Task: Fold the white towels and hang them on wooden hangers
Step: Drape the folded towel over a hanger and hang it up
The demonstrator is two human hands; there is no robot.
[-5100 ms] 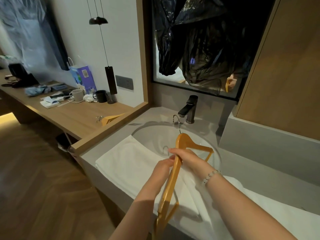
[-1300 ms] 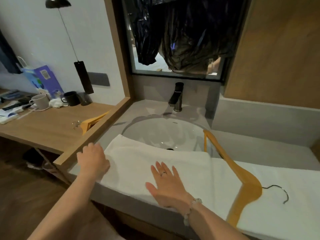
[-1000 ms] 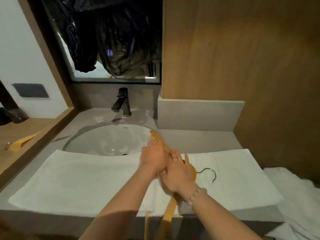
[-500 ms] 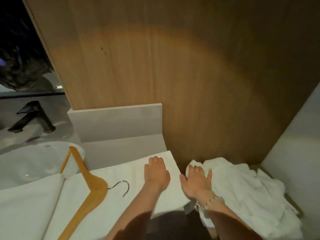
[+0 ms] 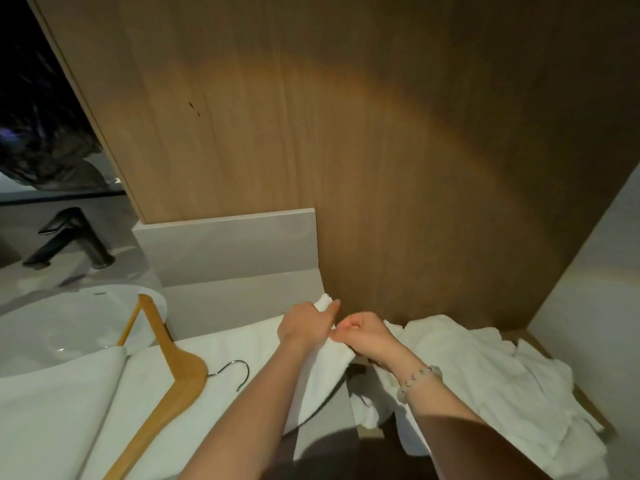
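A white towel lies flat along the grey counter, and a wooden hanger with a metal hook lies across its middle. My left hand grips the towel's far right corner, which is lifted off the counter. My right hand, with a bead bracelet on the wrist, pinches the same right end of the towel just beside the left hand.
A heap of crumpled white towels lies low at the right, beyond the counter's end. The round white sink and a black faucet are at the left. A wooden wall panel rises close behind.
Both hands lay flat half a second ago, the left on the towel's right end, the right on the heap. Now both have closed on the towel's right end and raised it.
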